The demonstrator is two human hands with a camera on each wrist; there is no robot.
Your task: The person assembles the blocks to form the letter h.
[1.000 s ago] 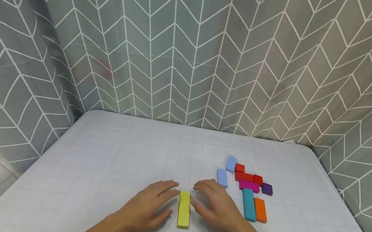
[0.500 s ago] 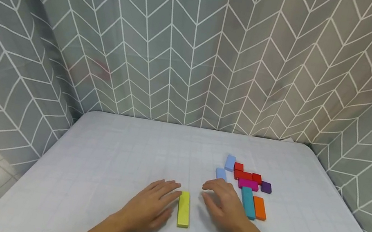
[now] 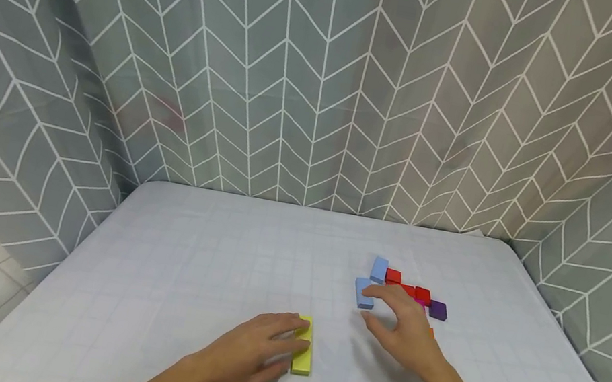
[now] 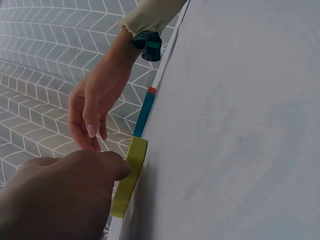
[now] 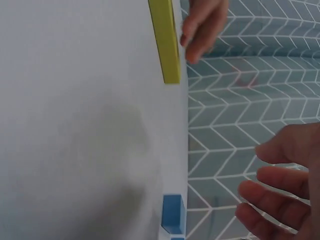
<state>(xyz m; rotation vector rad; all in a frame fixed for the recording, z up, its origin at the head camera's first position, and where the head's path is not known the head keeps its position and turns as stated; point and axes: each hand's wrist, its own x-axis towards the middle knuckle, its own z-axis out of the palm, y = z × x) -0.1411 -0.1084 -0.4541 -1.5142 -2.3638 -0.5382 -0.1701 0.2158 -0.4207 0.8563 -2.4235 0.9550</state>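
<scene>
In the head view a yellow block lies lengthwise near the front middle of the white table. My left hand reaches over its left side, fingers loosely extended above it; whether they touch it I cannot tell. The left wrist view shows the thumb beside the yellow block. To the right, my right hand hovers with thumb and fingers spread, holding nothing. Its fingertips are nearest a light blue block, seen low in the right wrist view as a blue block.
Behind the right hand sits a cluster: another light blue block, red blocks, and a purple block. Magenta and orange pieces are mostly covered by the hand. A patterned curtain encloses the white table.
The right hand has moved right, away from the yellow block and over the cluster, covering the teal block. The left hand's fingers have shifted right, over the yellow block.
</scene>
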